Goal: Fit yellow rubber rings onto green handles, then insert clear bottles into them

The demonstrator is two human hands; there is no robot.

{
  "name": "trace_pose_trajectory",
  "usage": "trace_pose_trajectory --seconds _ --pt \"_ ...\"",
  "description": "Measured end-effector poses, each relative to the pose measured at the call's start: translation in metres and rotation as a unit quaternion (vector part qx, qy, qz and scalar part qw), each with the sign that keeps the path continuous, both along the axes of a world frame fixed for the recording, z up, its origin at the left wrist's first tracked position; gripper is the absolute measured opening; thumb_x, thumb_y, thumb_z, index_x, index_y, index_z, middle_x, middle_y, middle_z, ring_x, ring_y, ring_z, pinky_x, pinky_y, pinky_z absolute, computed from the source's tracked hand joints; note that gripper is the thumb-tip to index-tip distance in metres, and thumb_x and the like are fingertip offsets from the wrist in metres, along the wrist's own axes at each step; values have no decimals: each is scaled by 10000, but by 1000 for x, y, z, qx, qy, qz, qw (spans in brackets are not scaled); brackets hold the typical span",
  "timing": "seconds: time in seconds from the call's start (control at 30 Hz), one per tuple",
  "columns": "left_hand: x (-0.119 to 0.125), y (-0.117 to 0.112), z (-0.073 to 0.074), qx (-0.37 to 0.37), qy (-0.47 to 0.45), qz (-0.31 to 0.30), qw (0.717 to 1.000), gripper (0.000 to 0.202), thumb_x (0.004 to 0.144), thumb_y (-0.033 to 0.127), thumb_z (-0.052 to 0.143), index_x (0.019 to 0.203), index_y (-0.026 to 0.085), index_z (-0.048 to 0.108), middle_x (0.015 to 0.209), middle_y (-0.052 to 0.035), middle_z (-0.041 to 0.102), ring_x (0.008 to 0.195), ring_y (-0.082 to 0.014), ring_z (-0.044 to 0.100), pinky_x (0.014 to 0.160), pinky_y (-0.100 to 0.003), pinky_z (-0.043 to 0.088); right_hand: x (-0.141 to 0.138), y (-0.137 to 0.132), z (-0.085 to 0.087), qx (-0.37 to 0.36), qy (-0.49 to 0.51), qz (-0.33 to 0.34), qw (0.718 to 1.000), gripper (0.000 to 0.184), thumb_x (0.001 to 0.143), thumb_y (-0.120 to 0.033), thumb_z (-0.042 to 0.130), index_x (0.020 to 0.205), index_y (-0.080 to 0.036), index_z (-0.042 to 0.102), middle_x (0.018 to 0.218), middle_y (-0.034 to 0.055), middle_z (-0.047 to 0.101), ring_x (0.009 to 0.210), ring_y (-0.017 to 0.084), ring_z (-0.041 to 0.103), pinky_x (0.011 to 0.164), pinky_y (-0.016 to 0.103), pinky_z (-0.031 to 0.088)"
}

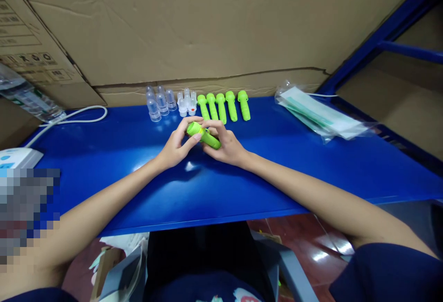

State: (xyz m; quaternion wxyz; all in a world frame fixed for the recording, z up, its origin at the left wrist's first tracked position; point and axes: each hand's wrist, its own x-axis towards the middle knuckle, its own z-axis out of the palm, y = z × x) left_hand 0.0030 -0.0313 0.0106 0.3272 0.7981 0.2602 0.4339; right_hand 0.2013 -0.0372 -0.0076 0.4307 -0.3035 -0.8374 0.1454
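Note:
Above the middle of the blue table, a bright green plastic flashlight (212, 141) is held between both hands, tilted. My left hand (178, 146) pinches its wider, ribbed end with thumb and fingers. My right hand (226, 144) wraps its fingers round the narrower body. A bit of yellow shows near the joint between the two parts. Just behind the hands lies a row of several similar green flashlights (231, 106). To their left stand white, translucent plastic parts (187, 103), one with a red spot, and several clear plastic caps (161, 101).
A clear bag with white and green packets (318, 110) lies at the right. On the left are a white cable (102, 113), a white power strip (24, 158) and a tilted water bottle (32, 99). Cardboard (207, 29) walls the back; a blue metal frame (374, 34) stands right.

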Motion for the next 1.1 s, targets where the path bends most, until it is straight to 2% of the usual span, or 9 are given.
trace_pose_trajectory --seconds 0.23,0.4,0.57,0.7,0.83,0.97,1.1 --pt "-1 1 -1 -17 5 -8 1000 383 986 467 508 1272 213 501 1178 -71 615 1019 -197 607 898 -317 485 1 0 0 21 -6 0 1000 436 835 -183 547 1231 -260 380 759 -53 592 526 90 487 556 208 376" --pt "-1 3 -3 -29 1 -2 1000 416 974 490 521 1288 219 489 1107 -58 625 989 -202 618 875 -323 496 0 -1 1 -8 -10 -4 1000 507 841 -196 563 1298 -253 351 998 39 707 600 110 587 604 229 437" --pt "-2 2 1 -19 18 -8 1000 396 979 497 510 1238 197 515 1050 -52 645 892 -175 620 808 -292 502 0 -2 0 -4 -2 0 1000 482 845 -197 569 1280 -245 367 925 15 692 585 106 584 592 219 432" --pt "-3 2 4 -22 57 11 998 433 994 509 473 1300 204 501 980 -36 660 818 -170 623 757 -291 504 -1 -3 3 20 -28 -44 998 467 860 -207 554 1290 -243 375 882 0 676 551 107 564 549 214 383" --pt "-4 5 1 -42 77 36 995 520 994 523 470 1413 216 445 915 -25 673 788 -182 638 739 -301 507 1 -2 5 47 -57 -99 992 456 899 -315 566 1314 -231 396 865 2 679 559 128 583 527 227 356" --pt "-6 10 -5 -24 77 55 995 551 961 508 550 1402 191 454 886 -29 686 759 -175 635 712 -285 500 3 1 6 44 -80 -121 988 438 940 -349 526 1336 -202 412 950 59 713 672 186 667 574 266 438" --pt "-7 12 -6 -11 86 72 994 542 955 464 573 1405 184 463 891 -36 695 725 -161 629 671 -267 491 4 3 5 39 -85 -100 990 433 967 -315 513 1374 -197 424 1136 119 710 876 230 718 701 317 538"
